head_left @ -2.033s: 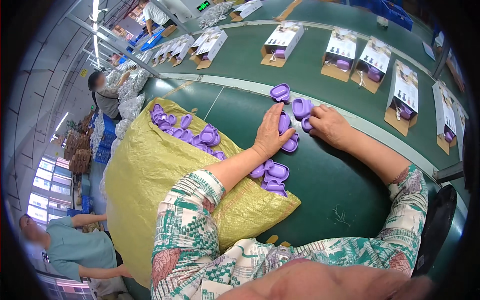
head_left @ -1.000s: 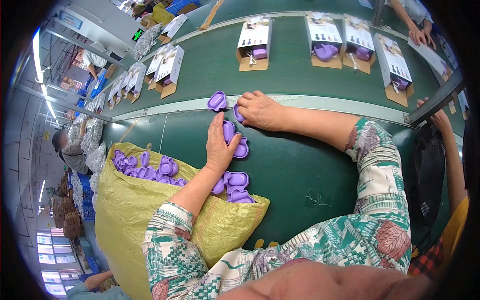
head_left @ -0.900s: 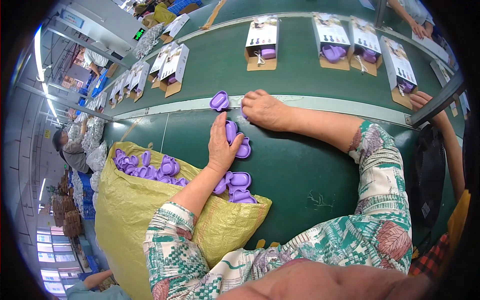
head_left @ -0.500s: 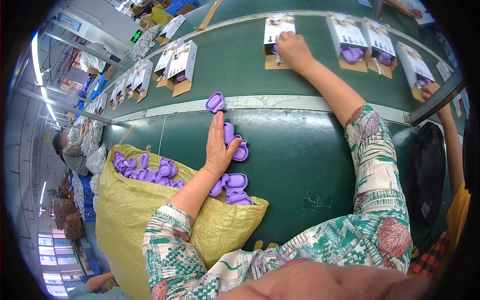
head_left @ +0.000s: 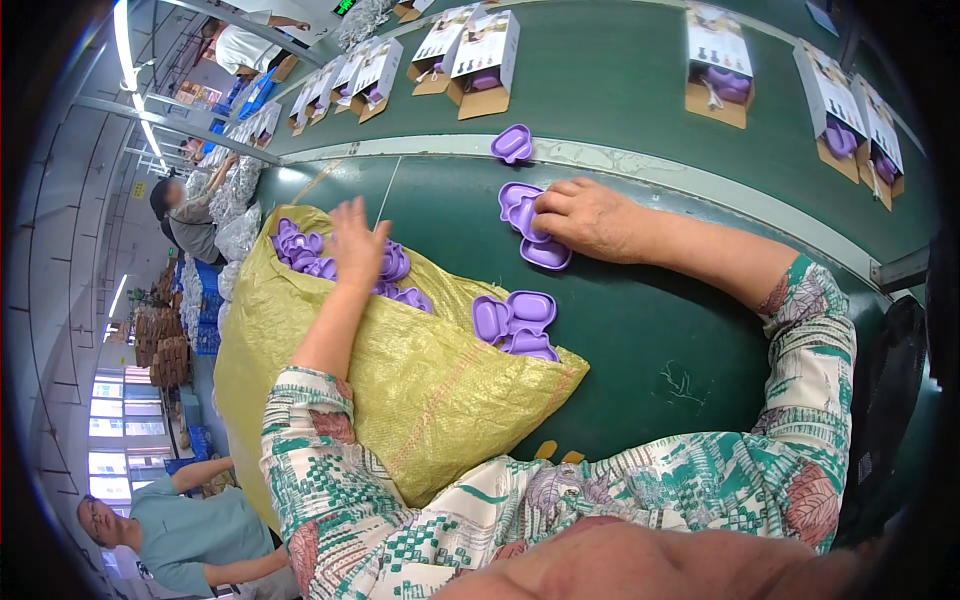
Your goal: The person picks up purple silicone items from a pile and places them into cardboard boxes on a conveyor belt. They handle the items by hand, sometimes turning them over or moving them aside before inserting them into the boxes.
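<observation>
Purple cups (head_left: 518, 203) — clustered on the green table (head_left: 640, 310), right of the yellow sack (head_left: 425, 375). Right hand (head_left: 585, 220) at the cluster, fingers bent against a cup; cannot tell whether clenched on it. Left hand (head_left: 357, 245) over the sack's mouth — fingers loose and spread. More cups in the sack and at its right edge, another at the far metal rail (head_left: 620, 158). Farther off, open boxes (head_left: 717, 45) on a green belt (head_left: 600, 80).

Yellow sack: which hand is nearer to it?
Left. The left hand is over the yellow sack's open mouth; the right hand is farther off to the right, at purple pieces on the green table.
</observation>
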`<state>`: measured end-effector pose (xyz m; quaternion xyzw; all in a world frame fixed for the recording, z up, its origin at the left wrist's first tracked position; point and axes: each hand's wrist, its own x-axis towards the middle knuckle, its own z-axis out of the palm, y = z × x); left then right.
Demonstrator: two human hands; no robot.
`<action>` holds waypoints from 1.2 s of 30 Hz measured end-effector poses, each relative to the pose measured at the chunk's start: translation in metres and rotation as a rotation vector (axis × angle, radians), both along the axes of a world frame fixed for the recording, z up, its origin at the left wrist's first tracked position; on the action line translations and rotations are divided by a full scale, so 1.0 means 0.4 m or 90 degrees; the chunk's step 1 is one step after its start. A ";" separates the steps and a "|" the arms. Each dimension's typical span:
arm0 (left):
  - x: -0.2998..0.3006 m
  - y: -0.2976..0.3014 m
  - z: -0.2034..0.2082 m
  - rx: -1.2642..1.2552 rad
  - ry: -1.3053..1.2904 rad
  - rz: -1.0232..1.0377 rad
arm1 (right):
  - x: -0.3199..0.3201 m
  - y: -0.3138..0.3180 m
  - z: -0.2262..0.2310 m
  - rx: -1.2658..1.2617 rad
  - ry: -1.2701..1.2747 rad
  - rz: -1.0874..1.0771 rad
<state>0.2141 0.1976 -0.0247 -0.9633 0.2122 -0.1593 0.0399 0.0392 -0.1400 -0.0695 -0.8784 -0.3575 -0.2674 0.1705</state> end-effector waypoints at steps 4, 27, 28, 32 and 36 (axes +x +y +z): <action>0.114 0.158 0.035 0.001 0.073 0.326 | -0.012 -0.018 0.002 0.015 -0.022 -0.023; -0.200 -0.014 0.043 -0.039 0.346 -0.022 | 0.024 -0.097 0.014 0.058 -0.074 -0.137; -0.213 -0.035 0.046 -0.043 0.338 -0.038 | 0.030 -0.110 0.018 0.045 -0.087 -0.168; -0.246 -0.101 0.048 -0.038 0.320 -0.101 | 0.048 -0.170 0.035 -0.010 -0.128 -0.277; -0.298 -0.196 0.027 -0.054 0.261 -0.245 | 0.086 -0.250 0.032 -0.050 -0.148 -0.392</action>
